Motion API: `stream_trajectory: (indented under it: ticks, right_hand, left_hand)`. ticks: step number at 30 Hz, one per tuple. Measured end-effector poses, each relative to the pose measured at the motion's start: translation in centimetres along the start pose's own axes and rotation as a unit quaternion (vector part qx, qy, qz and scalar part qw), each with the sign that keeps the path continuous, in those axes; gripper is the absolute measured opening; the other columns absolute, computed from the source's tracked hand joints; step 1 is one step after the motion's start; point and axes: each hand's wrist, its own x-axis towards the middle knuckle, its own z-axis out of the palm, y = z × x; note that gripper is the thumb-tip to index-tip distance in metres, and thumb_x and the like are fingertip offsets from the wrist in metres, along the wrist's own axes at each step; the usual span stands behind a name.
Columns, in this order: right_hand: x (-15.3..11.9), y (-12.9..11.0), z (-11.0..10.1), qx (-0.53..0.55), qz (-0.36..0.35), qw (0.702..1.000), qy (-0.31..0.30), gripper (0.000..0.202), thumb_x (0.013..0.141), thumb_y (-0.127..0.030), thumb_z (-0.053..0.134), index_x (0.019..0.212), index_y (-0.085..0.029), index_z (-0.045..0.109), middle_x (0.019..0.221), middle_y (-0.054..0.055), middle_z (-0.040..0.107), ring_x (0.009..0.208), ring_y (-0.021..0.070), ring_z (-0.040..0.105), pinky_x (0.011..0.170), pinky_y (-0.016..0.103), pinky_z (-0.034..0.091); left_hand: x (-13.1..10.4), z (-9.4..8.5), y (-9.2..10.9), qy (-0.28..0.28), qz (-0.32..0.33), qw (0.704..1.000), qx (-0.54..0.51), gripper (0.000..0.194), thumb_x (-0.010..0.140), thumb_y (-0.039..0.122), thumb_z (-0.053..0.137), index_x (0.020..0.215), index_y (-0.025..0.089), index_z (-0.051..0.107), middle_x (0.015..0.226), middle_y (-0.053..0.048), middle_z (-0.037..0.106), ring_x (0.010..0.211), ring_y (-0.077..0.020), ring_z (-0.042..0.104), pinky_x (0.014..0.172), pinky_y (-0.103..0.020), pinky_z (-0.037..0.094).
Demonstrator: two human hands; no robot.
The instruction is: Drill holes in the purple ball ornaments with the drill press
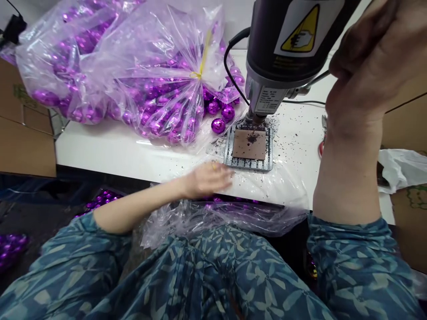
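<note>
My left hand point(212, 180) is over the front edge of the white table, just left of the drill press base point(248, 165); its fingers are slightly blurred and loosely extended, with nothing in them. My right hand point(363, 58) is raised at the upper right beside the dark drill press point(287, 49), its fingers curled; what they hold is hidden. A brown square plate point(240, 144) with a small hole and dark shavings lies on the base under the drill head. Loose purple faceted balls point(218, 126) rest left of the base.
Large clear bags of purple balls point(160, 102) fill the table's back left. Cardboard boxes point(26, 129) stand at both sides. Red-handled scissors point(321, 149) lie partly behind my right forearm. An open plastic bag point(213, 222) hangs at the front edge, with purple balls inside.
</note>
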Motion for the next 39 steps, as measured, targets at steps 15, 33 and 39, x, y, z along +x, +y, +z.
stream_trajectory:
  ticks: [15,33,39]
  right_hand:
    - [0.7,1.1,-0.2,0.022,-0.129,0.991,0.027,0.065,0.069,-0.053,0.081,0.058,-0.023,0.024,0.041,-0.009,0.027,0.035,0.0027,0.032,0.041,0.023,0.017]
    - [0.0,0.1,0.3,0.003,-0.08,0.996,0.051,0.05,0.102,-0.007,0.04,0.056,-0.02,0.028,0.038,-0.01,0.031,0.033,-0.001,0.029,0.044,0.02,0.014]
    - [0.5,1.1,0.8,-0.036,-0.103,0.99,0.093,0.053,0.105,-0.014,0.045,0.061,-0.023,0.017,0.039,-0.01,0.021,0.033,0.0012,0.016,0.044,0.027,0.01]
  left_hand:
    - [7.6,-0.2,-9.9,0.33,-0.338,0.802,-0.365,0.043,0.093,0.044,0.085,0.126,0.026,0.064,0.125,-0.01,0.071,0.118,-0.0264,0.071,0.1,-0.045,0.064]
    - [7.2,3.1,-5.3,0.257,-0.359,0.685,-0.579,0.061,0.076,0.055,0.097,0.12,0.025,0.07,0.11,-0.004,0.079,0.092,-0.0188,0.078,0.08,-0.032,0.066]
    - [7.5,4.6,-7.0,0.243,-0.31,0.809,-0.437,0.052,0.099,0.064,0.072,0.144,0.038,0.066,0.143,-0.007,0.073,0.13,-0.0254,0.072,0.106,-0.046,0.064]
